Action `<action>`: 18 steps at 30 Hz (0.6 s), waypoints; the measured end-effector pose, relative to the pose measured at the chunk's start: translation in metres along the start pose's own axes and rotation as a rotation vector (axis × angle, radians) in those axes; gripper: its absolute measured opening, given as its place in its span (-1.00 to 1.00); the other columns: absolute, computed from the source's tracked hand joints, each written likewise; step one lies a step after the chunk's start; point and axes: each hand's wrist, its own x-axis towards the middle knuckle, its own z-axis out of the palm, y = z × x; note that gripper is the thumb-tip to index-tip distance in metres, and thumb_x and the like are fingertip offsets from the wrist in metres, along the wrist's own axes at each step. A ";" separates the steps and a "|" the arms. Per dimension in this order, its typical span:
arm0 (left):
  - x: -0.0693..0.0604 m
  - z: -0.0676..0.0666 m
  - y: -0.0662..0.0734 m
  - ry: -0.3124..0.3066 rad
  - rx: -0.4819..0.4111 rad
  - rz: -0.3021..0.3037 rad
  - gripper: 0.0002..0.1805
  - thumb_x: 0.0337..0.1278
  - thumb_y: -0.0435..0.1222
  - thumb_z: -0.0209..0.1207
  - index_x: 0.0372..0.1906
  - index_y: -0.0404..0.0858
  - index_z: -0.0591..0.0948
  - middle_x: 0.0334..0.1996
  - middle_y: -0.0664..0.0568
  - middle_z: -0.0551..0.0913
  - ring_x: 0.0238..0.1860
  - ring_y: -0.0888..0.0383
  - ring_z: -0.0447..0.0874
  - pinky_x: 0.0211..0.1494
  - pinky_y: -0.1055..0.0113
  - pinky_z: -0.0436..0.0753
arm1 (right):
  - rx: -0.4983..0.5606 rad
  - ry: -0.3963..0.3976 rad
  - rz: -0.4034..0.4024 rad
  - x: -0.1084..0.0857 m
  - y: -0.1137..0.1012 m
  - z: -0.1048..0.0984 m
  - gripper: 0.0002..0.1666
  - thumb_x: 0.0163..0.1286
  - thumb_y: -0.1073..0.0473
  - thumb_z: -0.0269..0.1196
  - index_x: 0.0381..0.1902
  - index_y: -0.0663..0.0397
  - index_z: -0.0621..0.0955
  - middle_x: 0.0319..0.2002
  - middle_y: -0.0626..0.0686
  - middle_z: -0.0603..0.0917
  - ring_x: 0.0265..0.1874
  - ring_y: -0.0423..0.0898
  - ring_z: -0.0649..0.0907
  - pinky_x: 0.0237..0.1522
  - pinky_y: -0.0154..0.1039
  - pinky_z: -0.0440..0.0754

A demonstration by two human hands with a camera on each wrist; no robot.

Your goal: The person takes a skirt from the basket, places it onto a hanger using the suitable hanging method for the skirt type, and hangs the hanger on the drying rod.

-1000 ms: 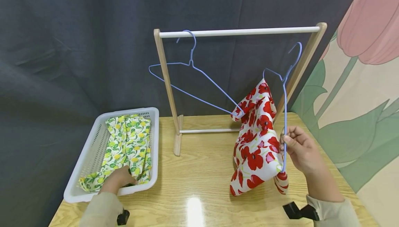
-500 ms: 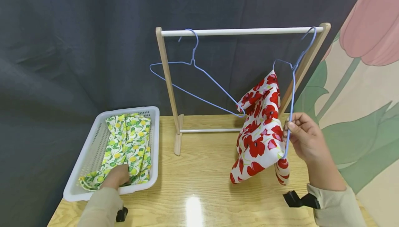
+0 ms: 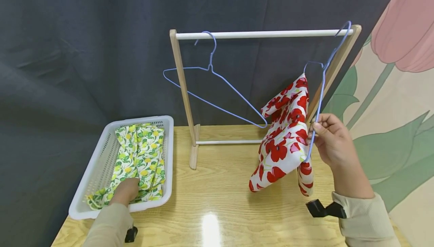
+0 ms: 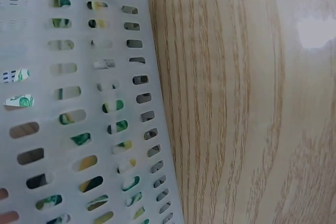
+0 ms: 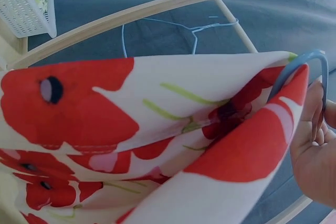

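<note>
My right hand (image 3: 333, 141) pinches one side of a blue hanger (image 3: 320, 102) between thumb and fingers. A white garment with red flowers (image 3: 283, 141) drapes from that hanger, tilted. The garment fills much of the right wrist view, where the hanger's end (image 5: 316, 56) loops past the cloth beside the hand. The hanger's hook overlaps the right end of the white rail (image 3: 264, 34); whether it bears on it I cannot tell. My left hand (image 3: 126, 190) is in the basket (image 3: 91, 164), on lemon-print cloth (image 3: 142, 153), its fingertips hidden.
A second blue hanger (image 3: 234, 90) hangs bare from the rail's left part. The wooden rack's left post (image 3: 183, 89) stands near the basket, with a low white bar (image 3: 228, 142) behind. A dark curtain (image 3: 101, 51) backs the wooden table (image 3: 220, 179).
My right hand has carried the hanger and flowered garment up and slightly right, bringing the hook from below the rail to its height. The left hand has shifted slightly within the basket.
</note>
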 end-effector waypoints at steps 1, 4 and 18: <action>0.000 0.000 0.000 0.004 -0.001 -0.001 -0.63 0.11 -0.56 -0.24 0.05 -0.56 0.32 -0.01 -0.42 0.34 0.01 -0.32 0.26 0.01 -0.06 0.30 | -0.001 0.011 -0.001 0.002 -0.001 0.001 -0.78 0.26 0.58 -0.27 -0.36 0.43 0.34 -0.52 0.20 0.49 -0.55 -0.04 0.55 -0.54 -0.31 0.54; 0.001 0.000 0.000 0.012 0.004 -0.014 -0.63 0.12 -0.55 -0.24 0.06 -0.54 0.33 -0.01 -0.41 0.35 0.01 -0.31 0.27 0.01 -0.05 0.30 | -0.031 0.046 -0.002 0.007 -0.003 0.003 -0.80 0.27 0.56 -0.25 -0.37 0.41 0.35 -0.53 0.19 0.49 -0.57 -0.05 0.55 -0.56 -0.33 0.53; -0.003 0.000 -0.005 0.118 -0.106 0.001 -0.58 0.04 -0.56 -0.15 0.09 -0.52 0.29 0.01 -0.41 0.33 -0.05 -0.29 0.32 -0.13 0.00 0.40 | -0.140 0.201 0.064 0.027 -0.009 0.004 -0.89 0.25 0.49 -0.10 -0.44 0.34 0.37 -0.58 0.13 0.49 -0.65 -0.11 0.52 -0.64 -0.38 0.50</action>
